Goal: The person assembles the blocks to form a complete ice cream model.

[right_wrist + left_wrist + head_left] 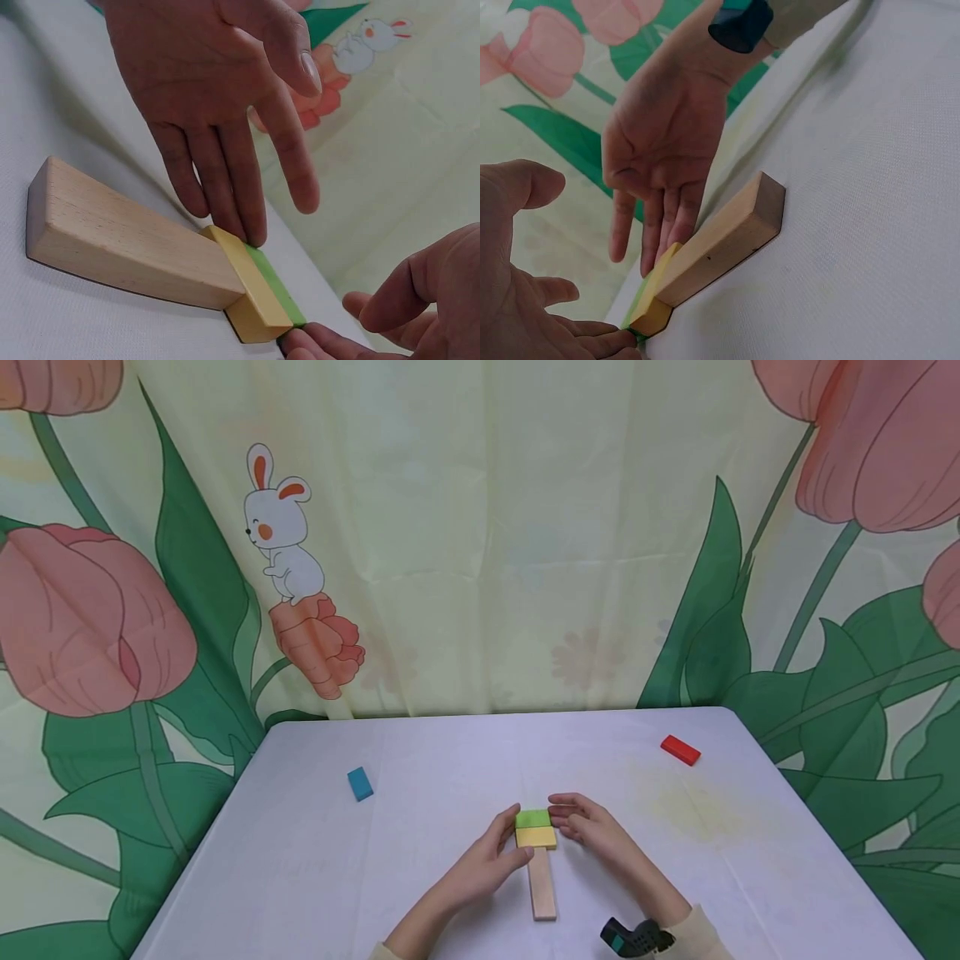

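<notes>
Both left fingers (506,821) and right fingers (568,799) grasp nothing, flanking green block (533,818); light, even pressure should keep yellow block (536,837) flush.

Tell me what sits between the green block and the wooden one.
A yellow block lies between the green block and the wooden block, as the head and both wrist views show.

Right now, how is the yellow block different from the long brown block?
The yellow block is painted-looking yellow, while the long block is pale wood-coloured. The long block is clearly longer than the yellow block. In the head view, the long block runs up and down; the yellow block lies across its far end. Both lie on the white tabletop, touching each other.
</notes>
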The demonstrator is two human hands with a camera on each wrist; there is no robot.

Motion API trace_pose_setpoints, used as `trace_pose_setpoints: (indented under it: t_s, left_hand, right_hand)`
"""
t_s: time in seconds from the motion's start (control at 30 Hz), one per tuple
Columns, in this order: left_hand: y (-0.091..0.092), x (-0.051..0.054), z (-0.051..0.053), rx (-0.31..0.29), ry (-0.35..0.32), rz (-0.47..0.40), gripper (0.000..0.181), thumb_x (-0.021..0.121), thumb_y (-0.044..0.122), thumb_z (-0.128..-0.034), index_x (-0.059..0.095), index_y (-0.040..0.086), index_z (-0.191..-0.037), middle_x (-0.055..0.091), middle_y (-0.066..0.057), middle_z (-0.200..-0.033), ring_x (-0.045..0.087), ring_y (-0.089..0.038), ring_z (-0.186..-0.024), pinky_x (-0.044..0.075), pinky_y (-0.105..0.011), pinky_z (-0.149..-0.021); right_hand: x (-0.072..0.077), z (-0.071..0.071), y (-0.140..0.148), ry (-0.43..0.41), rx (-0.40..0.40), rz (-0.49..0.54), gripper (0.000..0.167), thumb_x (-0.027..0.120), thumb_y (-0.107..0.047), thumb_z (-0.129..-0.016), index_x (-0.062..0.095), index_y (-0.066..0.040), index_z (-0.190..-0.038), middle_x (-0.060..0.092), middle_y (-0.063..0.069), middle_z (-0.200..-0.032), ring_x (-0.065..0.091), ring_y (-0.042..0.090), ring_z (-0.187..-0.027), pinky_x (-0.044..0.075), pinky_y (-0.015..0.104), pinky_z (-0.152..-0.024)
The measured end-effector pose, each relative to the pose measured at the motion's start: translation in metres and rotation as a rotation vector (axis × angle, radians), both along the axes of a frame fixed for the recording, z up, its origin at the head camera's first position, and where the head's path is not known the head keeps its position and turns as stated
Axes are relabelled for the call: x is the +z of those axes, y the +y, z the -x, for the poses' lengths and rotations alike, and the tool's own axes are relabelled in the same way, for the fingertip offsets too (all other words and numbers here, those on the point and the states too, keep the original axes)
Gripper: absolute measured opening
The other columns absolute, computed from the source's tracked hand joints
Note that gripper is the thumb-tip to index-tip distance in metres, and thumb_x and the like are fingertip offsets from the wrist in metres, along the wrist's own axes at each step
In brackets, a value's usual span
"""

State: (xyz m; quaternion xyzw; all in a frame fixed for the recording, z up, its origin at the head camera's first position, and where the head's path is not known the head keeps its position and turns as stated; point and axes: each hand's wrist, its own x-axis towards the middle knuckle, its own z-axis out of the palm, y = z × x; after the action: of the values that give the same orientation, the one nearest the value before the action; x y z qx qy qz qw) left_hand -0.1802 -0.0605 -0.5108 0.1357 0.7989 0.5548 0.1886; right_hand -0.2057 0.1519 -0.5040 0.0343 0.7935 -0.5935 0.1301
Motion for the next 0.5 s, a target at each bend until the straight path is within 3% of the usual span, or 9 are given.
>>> trace_pose_setpoints:
  t_s: [0.5]
  left_hand:
    - [-0.0020,0.0011,-0.0014,-0.023,0.019,0.003,0.074,0.060,0.040,-0.1013,0.031,0.007,-0.161,0.033,-0.020,-0.166,0.032,-0.038,-0.154,0.029,-0.055,-0.124]
  right_hand:
    - [-0.0004,-0.0022,0.0001,0.001,-0.006,0.001,0.045,0.042,-0.002,-0.098,0.055,0.003,-0.140,0.063,0.023,-0.137,0.066,0.031,-0.120,0.057,0.043,-0.102]
